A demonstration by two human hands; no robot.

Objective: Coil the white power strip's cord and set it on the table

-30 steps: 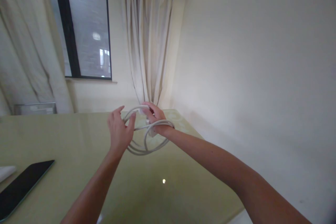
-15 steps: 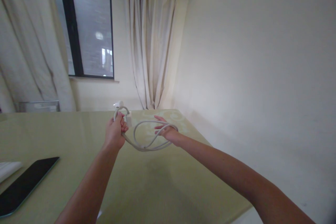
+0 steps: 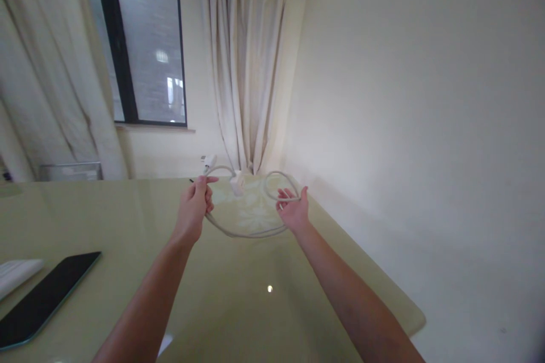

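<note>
A pale grey power cord hangs between my two hands above the table. My left hand [image 3: 196, 204] is closed round the cord [image 3: 255, 235]. From the top of that fist stick out a white plug [image 3: 208, 161] with metal prongs and a white block-shaped connector [image 3: 237, 183]. A small dark tip [image 3: 191, 181] shows beside my left hand; what it belongs to I cannot make out. My right hand [image 3: 294, 210] is turned palm up, its fingers partly curled and its thumb raised, holding a loop of the cord across the palm.
A glossy pale green table [image 3: 238, 306] spreads beneath my hands. At its left lie a flat black slab [image 3: 49, 298] and a white object [image 3: 19, 272]. Behind are curtains [image 3: 251, 68] and a window [image 3: 149, 39]; a white wall [image 3: 404, 125] runs along the right.
My right hand has moved right and turned palm up, with the cord loop shifting from its wrist to its palm. The strand between my hands is wider. The connector has swung right.
</note>
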